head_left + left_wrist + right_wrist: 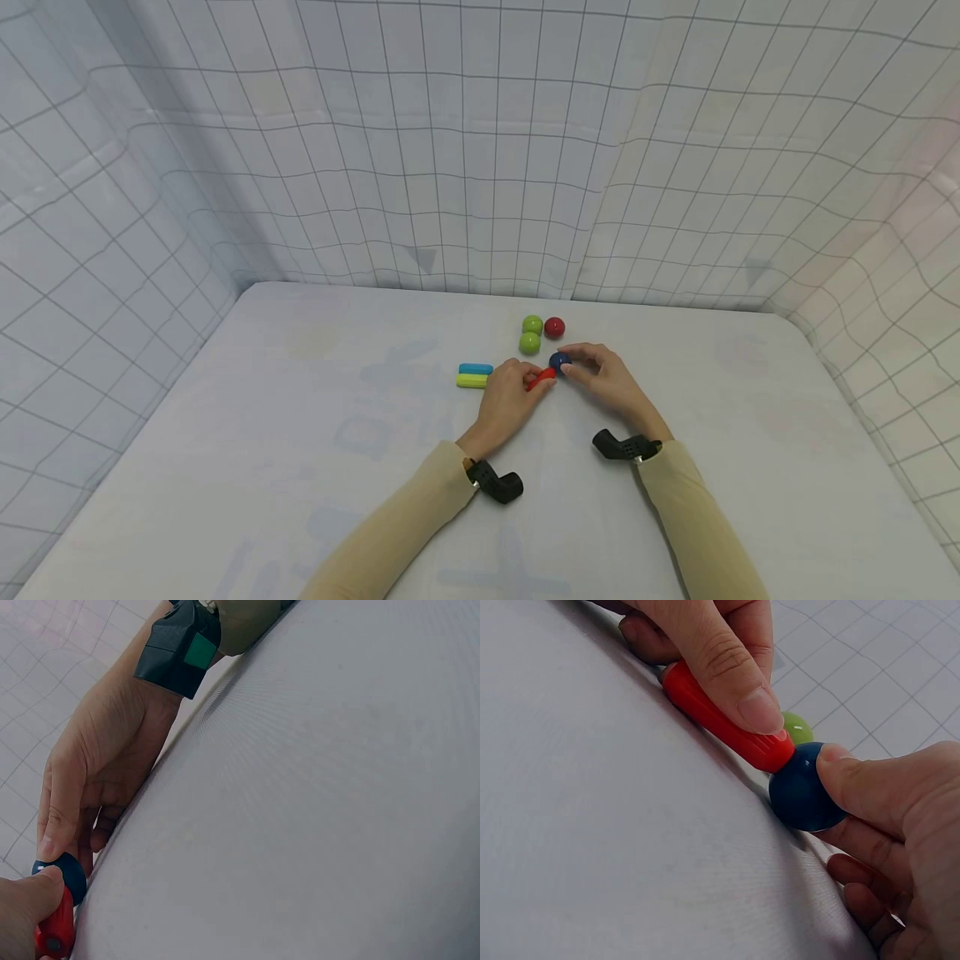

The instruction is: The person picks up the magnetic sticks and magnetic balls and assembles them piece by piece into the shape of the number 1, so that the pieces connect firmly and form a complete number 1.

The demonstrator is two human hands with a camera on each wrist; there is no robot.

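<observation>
My left hand point(507, 402) pinches a short red rod point(739, 742) between thumb and fingers. A grey round disc shows in the end of the rod in the left wrist view. A glossy dark blue ball point(802, 793) is held between the thumb and fingers of my right hand point(611, 385). The rod's other end touches the ball in the right wrist view. Just left of my left hand, a blue rod point(476, 368) and a yellow-green rod point(472, 381) lie side by side. Beyond the hands sit two green balls point(529, 343) and a dark red ball point(554, 327).
A white cloth covers the table point(315, 400). White sheets with a dark grid point(480, 167) hang behind it and along both sides. Each wrist carries a black camera mount point(501, 485).
</observation>
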